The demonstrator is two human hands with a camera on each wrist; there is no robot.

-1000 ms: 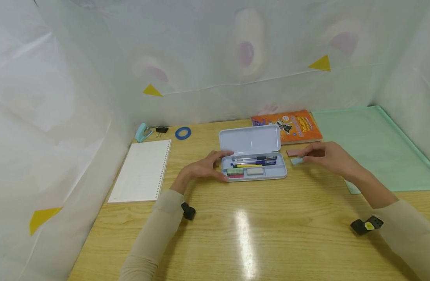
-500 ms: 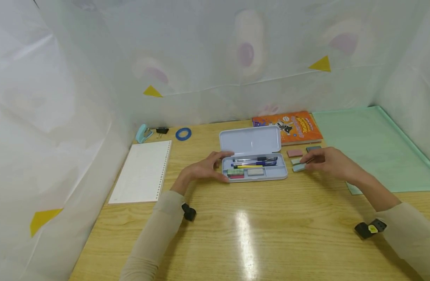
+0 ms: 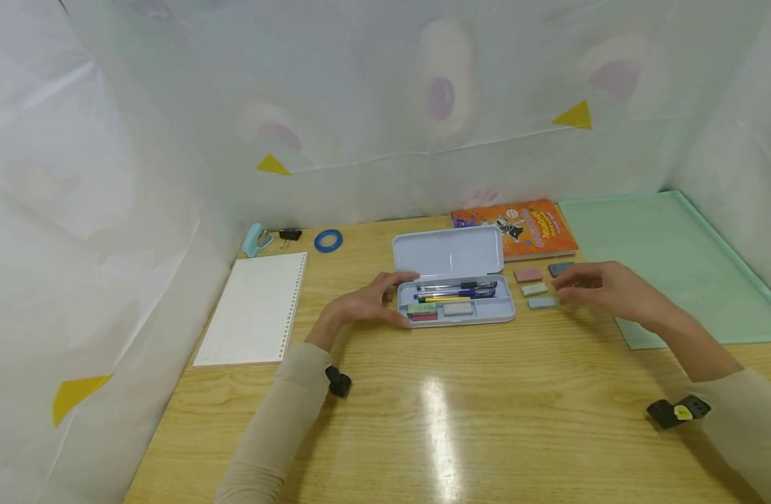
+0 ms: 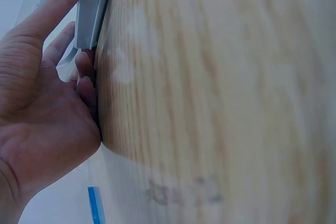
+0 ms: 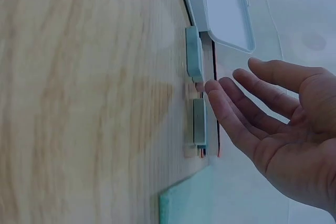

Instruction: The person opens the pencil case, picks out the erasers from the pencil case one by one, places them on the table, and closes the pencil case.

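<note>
A light-blue pencil case (image 3: 467, 323) lies with its lid up, holding pens (image 3: 454, 285), a yellow pencil or pen (image 3: 445, 299) and several erasers, among them a whitish one (image 3: 457, 308). My left hand (image 3: 366, 301) grips the case's left end, thumb at the front edge and fingers toward the back. To the right of the case lie a pink eraser (image 3: 528, 275), a dark blue-grey eraser (image 3: 561, 268), a pale green eraser (image 3: 534, 289) and a light-blue eraser (image 3: 543, 303). Beside these my right hand (image 5: 278, 119) has its fingers relaxed and holds nothing.
Behind the case is an orange book (image 3: 536, 234). A green mat (image 3: 688, 273) covers the right side. On the left are a spiral-holed paper pad (image 3: 255, 308), a turquoise stapler (image 3: 255, 239), a black binder clip (image 3: 290, 234) and a blue tape roll (image 3: 328, 240).
The right hand has set the light-blue eraser down in front of the pale green one, let go and drawn back to the right. The left hand stays on the case.
</note>
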